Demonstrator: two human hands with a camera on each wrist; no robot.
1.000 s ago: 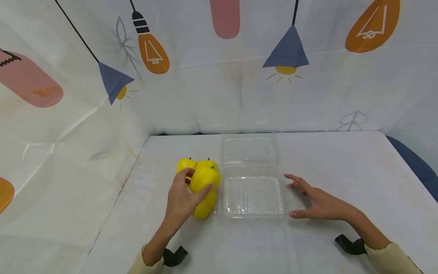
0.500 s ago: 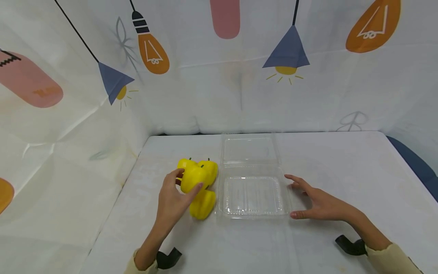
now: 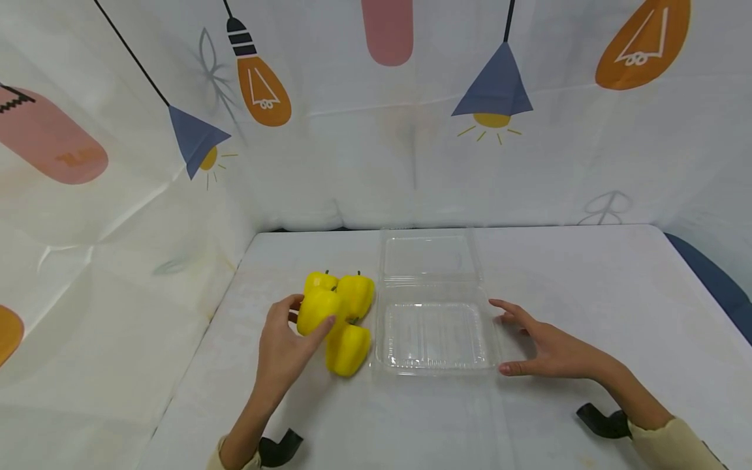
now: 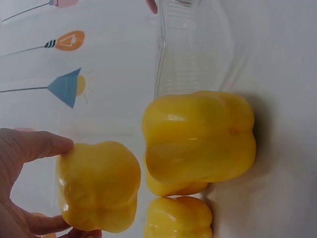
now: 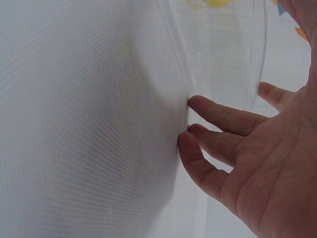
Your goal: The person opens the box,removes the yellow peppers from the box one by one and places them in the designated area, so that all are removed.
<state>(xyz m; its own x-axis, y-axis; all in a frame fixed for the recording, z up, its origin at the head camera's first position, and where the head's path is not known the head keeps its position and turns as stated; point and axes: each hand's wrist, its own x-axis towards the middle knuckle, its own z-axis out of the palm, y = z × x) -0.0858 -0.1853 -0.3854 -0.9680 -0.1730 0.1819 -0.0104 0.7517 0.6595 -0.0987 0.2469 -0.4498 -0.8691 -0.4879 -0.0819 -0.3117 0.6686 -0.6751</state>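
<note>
In the head view, my left hand (image 3: 284, 346) holds a yellow bell pepper (image 3: 317, 313) between thumb and fingers. The left wrist view shows that held pepper (image 4: 99, 188) raised off the table, apart from the others. Three more yellow peppers are grouped close by: one in front (image 3: 348, 350), one behind to the right (image 3: 357, 297), and one at the back (image 3: 320, 281), partly hidden. To their right lies a clear plastic clamshell box (image 3: 435, 336), its lid folded back. My right hand (image 3: 549, 349) rests at the box's right side, fingers spread, some fingertips on the table (image 5: 99, 148).
A white cloth covers the table (image 3: 587, 281). Behind it hangs a white sheet (image 3: 352, 163) printed with lamps and bulbs. The box's lid (image 3: 429, 256) reaches the table's back edge. Black curved pieces (image 3: 281, 449) jut from both wrists.
My left hand has carried the held pepper to the left and slightly toward me, uncovering more of the peppers behind it. My right hand and the clamshell box have stayed put.
</note>
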